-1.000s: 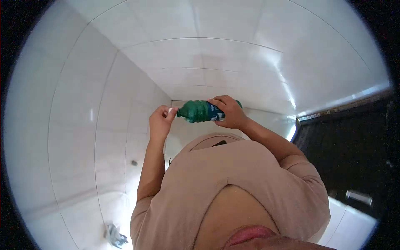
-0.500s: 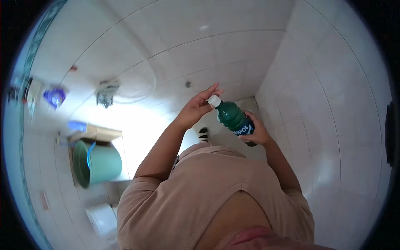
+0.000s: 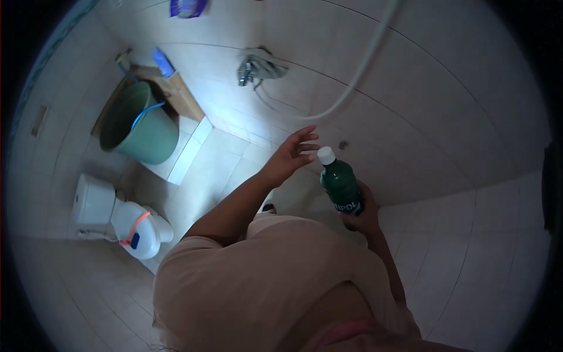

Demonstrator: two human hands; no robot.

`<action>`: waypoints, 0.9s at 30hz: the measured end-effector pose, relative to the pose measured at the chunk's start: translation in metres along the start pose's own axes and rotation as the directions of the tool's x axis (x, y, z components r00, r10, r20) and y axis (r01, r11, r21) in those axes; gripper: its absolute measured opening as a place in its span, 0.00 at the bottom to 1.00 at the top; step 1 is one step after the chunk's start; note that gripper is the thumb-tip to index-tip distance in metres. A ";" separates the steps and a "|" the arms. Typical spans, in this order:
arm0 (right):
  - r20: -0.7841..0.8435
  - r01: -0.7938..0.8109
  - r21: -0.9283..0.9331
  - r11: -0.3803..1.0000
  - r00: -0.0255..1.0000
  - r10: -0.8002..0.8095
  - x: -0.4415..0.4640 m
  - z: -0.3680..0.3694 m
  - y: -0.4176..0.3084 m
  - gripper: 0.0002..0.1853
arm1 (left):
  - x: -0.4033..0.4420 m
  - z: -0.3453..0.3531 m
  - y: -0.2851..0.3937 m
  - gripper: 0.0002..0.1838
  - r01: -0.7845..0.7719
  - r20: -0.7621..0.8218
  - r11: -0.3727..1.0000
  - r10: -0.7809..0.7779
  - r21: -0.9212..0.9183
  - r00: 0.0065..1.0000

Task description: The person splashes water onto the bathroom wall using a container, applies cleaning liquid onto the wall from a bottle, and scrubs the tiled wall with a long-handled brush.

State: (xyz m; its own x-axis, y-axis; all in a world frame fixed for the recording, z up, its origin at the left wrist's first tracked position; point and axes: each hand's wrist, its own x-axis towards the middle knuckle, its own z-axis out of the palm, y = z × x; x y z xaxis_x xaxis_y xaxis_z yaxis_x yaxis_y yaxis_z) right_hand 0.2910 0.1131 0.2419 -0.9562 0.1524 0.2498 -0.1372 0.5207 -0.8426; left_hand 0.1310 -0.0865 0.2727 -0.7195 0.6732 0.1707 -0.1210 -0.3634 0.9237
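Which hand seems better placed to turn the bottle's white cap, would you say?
Probably the left hand: it is open beside the white cap, while the right hand grips the green bottle.

Above the green bottle, its white cap is open to reach from the top, with the left hand's spread fingers crowding its left side. The right hand blocks the bottle's lower end. Left of the bottle, past the left forearm, open floor reaches toward the bucket and toilet. Beyond the bottle, the wall and hanging hose bound the way.
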 end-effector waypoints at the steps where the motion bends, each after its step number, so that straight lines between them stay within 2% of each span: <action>1: -0.003 -0.006 0.011 1.000 1.000 0.006 0.005 0.002 -0.017 0.40 | -0.009 -0.011 0.011 0.28 0.024 -0.045 1.000 -0.023 0.018 0.999; 2: 0.020 -0.004 0.003 1.000 1.000 0.004 0.011 0.006 -0.042 0.40 | -0.022 -0.025 0.025 0.28 0.018 -0.064 1.000 -0.017 0.005 0.998; 4: 0.073 0.035 -0.186 0.982 0.997 -0.021 0.022 0.026 -0.094 0.39 | -0.050 -0.056 0.055 0.22 0.102 -0.116 0.976 -0.125 -0.192 0.985; 5: 0.091 0.032 -0.194 0.981 0.996 -0.015 0.027 0.035 -0.118 0.39 | -0.063 -0.065 0.072 0.22 0.099 -0.127 0.973 -0.128 -0.208 0.984; 7: 0.145 0.104 -0.327 0.939 0.988 -0.059 0.049 0.060 -0.151 0.39 | -0.082 -0.088 0.102 0.16 0.203 -0.151 0.973 -0.218 -0.107 0.964; 8: 0.184 0.102 -0.298 0.949 0.982 -0.048 0.089 0.079 -0.131 0.39 | -0.061 -0.117 0.091 0.16 0.222 -0.194 0.968 -0.241 -0.114 0.951; 10: 0.283 0.170 -0.242 0.955 0.954 -0.098 0.132 0.107 -0.112 0.39 | -0.047 -0.149 0.078 0.17 0.277 -0.325 0.932 -0.193 0.236 0.926; 11: 0.293 0.166 -0.250 0.954 0.952 -0.089 0.125 0.111 -0.144 0.39 | -0.068 -0.145 0.108 0.17 0.278 -0.327 0.935 -0.197 0.221 0.924; 13: 0.346 0.184 -0.144 0.972 0.930 -0.125 0.163 0.144 -0.123 0.39 | -0.064 -0.174 0.119 0.19 0.010 -0.250 0.990 0.026 0.140 0.968; 14: 0.361 0.202 -0.125 0.971 0.921 -0.145 0.174 0.157 -0.120 0.39 | -0.071 -0.185 0.130 0.24 -0.023 -0.198 0.973 0.070 0.230 0.978; 16: 0.439 0.274 -0.055 0.960 0.870 -0.223 0.191 0.184 -0.122 0.39 | -0.090 -0.200 0.133 0.25 -0.131 -0.314 0.974 0.186 0.187 0.931; 17: 0.452 0.288 -0.038 0.957 0.859 -0.240 0.198 0.198 -0.125 0.39 | -0.098 -0.204 0.136 0.25 -0.133 -0.333 0.971 0.195 0.201 0.923; 19: 0.528 0.306 0.028 0.951 0.804 -0.274 0.208 0.220 -0.147 0.39 | -0.115 -0.208 0.157 0.25 0.011 -0.583 0.960 0.161 0.280 0.796; 20: 0.546 0.316 0.046 0.948 0.787 -0.288 0.210 0.235 -0.154 0.39 | -0.128 -0.215 0.157 0.25 0.014 -0.605 0.958 0.169 0.285 0.778; 22: 0.603 0.392 0.153 0.907 0.691 -0.400 0.222 0.264 -0.161 0.38 | -0.148 -0.233 0.150 0.22 -0.051 -0.777 0.974 0.207 0.221 0.594; 24: 0.652 0.399 0.216 0.891 0.620 -0.436 0.234 0.293 -0.168 0.38 | -0.172 -0.239 0.155 0.20 -0.113 -0.807 0.977 0.212 0.179 0.552; 26: 0.697 0.371 0.286 0.883 0.552 -0.458 0.241 0.323 -0.176 0.38 | -0.195 -0.240 0.165 0.21 -0.160 -0.820 0.940 0.342 0.302 0.459; 27: 0.733 0.370 0.326 0.870 0.482 -0.480 0.248 0.338 -0.180 0.37 | -0.206 -0.241 0.166 0.24 -0.159 -0.842 0.946 0.325 0.284 0.430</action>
State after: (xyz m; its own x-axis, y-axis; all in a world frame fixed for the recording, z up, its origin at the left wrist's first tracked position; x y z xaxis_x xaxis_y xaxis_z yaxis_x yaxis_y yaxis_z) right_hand -0.0089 -0.2269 0.2938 -0.5847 -0.7922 0.1747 -0.5572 0.2356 -0.7963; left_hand 0.0941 -0.4404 0.3086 -0.9248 -0.3708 0.0851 0.1944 -0.2682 0.9435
